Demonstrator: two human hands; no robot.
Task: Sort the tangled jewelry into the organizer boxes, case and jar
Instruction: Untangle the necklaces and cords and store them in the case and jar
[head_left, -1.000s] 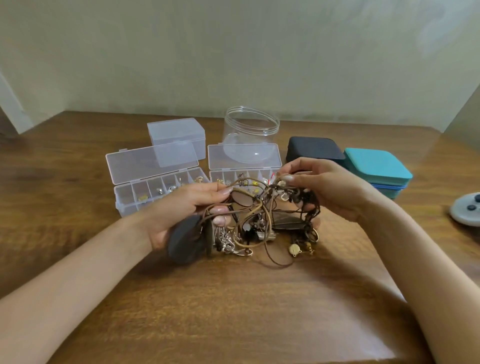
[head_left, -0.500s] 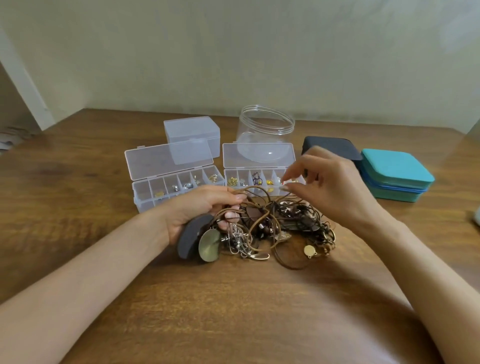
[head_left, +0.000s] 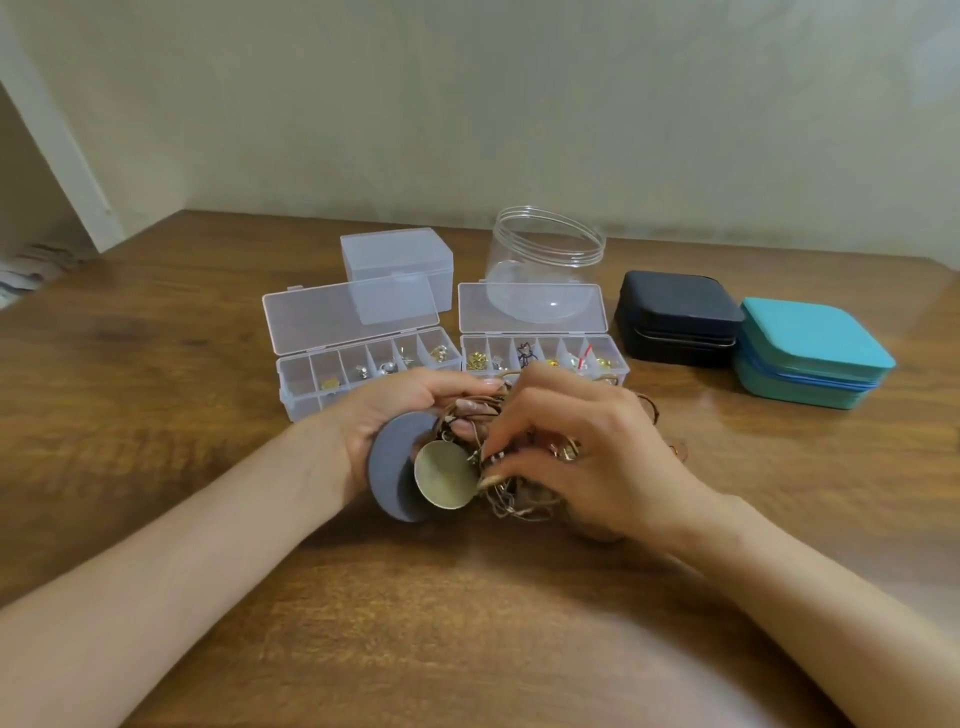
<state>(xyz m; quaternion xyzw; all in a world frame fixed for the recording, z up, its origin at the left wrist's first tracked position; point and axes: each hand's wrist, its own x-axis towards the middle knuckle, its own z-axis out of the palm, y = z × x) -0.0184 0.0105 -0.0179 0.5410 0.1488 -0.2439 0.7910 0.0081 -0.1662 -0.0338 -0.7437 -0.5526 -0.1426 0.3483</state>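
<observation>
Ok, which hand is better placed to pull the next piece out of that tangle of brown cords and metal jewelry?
Probably the right hand: it pinches into the tangle of brown cords and metal jewelry, while the left hand grips it beside the round grey disc, steadying it.

Light: soft, even, rather dim; greenish-warm cast on the wall (head_left: 519, 104).
Shadows: faint, diffuse, beneath both forearms on the table (head_left: 156, 415).
Glare: pale sheen on the wood by the teal case (head_left: 810, 358); thin highlights on the jar (head_left: 545, 260) rim.
Blur: right hand (head_left: 587, 457) fingertips smeared.
Edges: wide-angle bowing, corners soft.
</observation>
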